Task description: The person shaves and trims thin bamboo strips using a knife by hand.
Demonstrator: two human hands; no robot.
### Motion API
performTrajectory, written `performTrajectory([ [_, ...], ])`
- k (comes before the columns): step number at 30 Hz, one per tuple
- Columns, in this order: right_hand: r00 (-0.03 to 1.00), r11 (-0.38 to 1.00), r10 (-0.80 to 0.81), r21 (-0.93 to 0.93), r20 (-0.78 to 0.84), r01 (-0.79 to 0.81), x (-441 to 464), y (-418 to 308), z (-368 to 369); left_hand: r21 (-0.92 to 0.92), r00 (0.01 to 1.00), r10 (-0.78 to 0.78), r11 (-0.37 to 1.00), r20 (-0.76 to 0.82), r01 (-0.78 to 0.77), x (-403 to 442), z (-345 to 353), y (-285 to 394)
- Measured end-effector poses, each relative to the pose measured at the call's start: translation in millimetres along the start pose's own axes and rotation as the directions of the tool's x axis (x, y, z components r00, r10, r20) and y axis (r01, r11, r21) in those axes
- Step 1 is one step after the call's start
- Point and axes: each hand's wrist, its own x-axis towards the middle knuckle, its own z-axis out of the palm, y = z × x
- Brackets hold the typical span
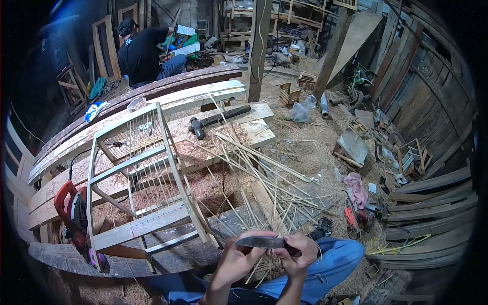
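Observation:
Both my hands are raised above my lap. My right hand [300, 252] is closed around the dark handle of a broad-bladed knife [260, 242]. Pinched along the blade are the fingers of my left hand [243, 259], partly hidden behind it. Just beyond the hands, many thin bamboo sticks [277, 195] spread over the bench edge and the floor, beside a narrow flat board [268, 206]. To the left stands a wooden frame [168, 152] with several thin sticks fitted between its rails.
A hammer [197, 128] lies on shaving-covered planks [249, 127]. A red power tool [66, 203] sits left of the frame, another red tool [351, 217] on the right floor. Wooden posts [257, 51] rise ahead. Another person [142, 58] sits at the back left.

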Motion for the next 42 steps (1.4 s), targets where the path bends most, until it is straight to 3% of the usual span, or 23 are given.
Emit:
performTrajectory([
  [11,0.999,0.999,-0.036,0.005,-0.024,0.036,1,-1,0,-0.006,0.999,-0.045,0.999,0.028,0.045,-3,-2,1],
  [17,0.995,0.986,-0.096,-0.139,-0.015,0.093,-3,1,-10,0.024,0.999,0.025,0.999,-0.021,-0.024,-1,5,8],
  [19,0.95,0.949,0.07,-0.273,-0.304,-0.157,-14,14,-15,0.249,0.997,0.04,0.967,0.06,-0.054,-3,-2,20],
  [22,0.816,0.893,0.3,-0.157,-0.494,-0.423,-15,45,-62,0.089,0.997,0.06,0.994,-0.051,-0.056,-16,-5,32],
  [24,0.869,0.886,0.208,-0.29,-0.449,-0.362,-13,35,-64,0.126,0.992,0.047,0.991,-0.116,-0.032,-11,-5,25],
  [26,0.873,0.901,0.304,-0.184,-0.382,-0.394,-18,26,-56,0.163,0.987,0.041,0.987,-0.156,-0.015,-3,-1,17],
  [27,0.905,0.928,0.223,-0.206,-0.364,-0.311,-11,21,-44,0.161,0.991,0.034,0.987,-0.126,-0.014,0,3,13],
  [28,0.912,0.947,0.258,-0.103,-0.319,-0.304,-5,11,-35,0.163,0.995,0.025,0.987,-0.102,-0.008,2,6,10],
  [30,0.968,0.973,0.159,-0.134,-0.193,-0.187,-6,9,-21,0.126,0.995,-0.009,0.992,-0.099,0.021,1,6,4],
  [32,0.985,0.981,0.161,-0.097,-0.061,-0.166,-8,-2,-11,0.053,0.996,0.008,0.999,-0.09,-0.003,1,7,1],
  [33,0.992,0.993,0.106,-0.051,-0.071,-0.11,0,-6,-5,0.1,0.996,0.035,0.995,-0.078,-0.027,2,3,-5],
  [36,0.99,0.99,0.141,0.004,0.0,-0.141,4,-16,-1,0.116,0.995,0.014,0.993,-0.097,-0.003,1,7,-5],
  [42,0.998,0.998,0.055,-0.006,0.008,-0.055,1,-5,-2,0.166,0.999,0.003,0.986,-0.053,0.006,-2,2,-8],
])
